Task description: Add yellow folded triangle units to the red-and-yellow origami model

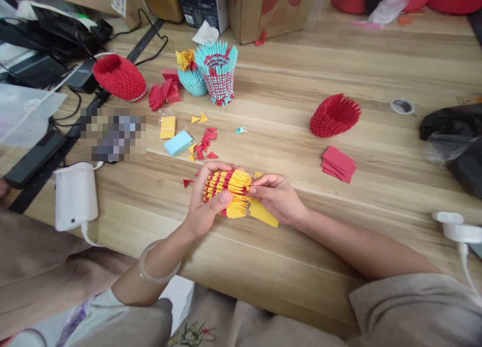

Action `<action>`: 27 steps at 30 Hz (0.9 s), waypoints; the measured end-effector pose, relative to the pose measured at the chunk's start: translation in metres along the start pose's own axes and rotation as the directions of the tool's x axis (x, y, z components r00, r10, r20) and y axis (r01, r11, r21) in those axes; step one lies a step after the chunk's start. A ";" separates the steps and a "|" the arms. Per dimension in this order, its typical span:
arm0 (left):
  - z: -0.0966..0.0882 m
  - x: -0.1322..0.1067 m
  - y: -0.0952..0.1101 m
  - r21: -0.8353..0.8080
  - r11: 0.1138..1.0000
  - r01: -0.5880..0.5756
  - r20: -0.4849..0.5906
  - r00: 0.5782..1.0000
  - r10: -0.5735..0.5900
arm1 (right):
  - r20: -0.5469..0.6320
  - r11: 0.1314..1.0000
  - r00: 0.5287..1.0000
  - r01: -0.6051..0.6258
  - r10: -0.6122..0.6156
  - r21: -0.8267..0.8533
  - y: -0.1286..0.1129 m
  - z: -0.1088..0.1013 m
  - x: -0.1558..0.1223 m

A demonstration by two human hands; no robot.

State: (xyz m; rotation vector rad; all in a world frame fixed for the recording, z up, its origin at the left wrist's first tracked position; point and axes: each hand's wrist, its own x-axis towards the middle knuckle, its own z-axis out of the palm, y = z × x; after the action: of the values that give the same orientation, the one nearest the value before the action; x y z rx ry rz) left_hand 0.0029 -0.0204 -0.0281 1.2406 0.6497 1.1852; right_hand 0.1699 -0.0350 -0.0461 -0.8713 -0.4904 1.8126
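My left hand is wrapped round a yellow and red folded-paper model, thumb across its front, just above the wooden table. My right hand pinches the model's right edge with its fingertips, and yellow paper sheets show under that hand. Loose red and yellow paper pieces lie just beyond my hands.
Farther back stand a cyan and red paper vase, a smaller cyan one, and two red paper bowls. A red paper stack lies right. White devices, cables, boxes and a black bag ring the table.
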 end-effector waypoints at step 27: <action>0.006 -0.001 -0.001 0.230 0.972 0.037 -0.012 0.999 -0.036 | -0.161 0.906 0.953 0.180 -0.258 -0.384 0.000 0.009 -0.001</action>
State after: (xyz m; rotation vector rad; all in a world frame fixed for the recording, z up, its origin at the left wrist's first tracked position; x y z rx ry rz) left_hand 0.0086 -0.0232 -0.0272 1.4119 0.8306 1.1069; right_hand 0.1631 -0.0356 -0.0401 -1.1957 -0.7737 1.4238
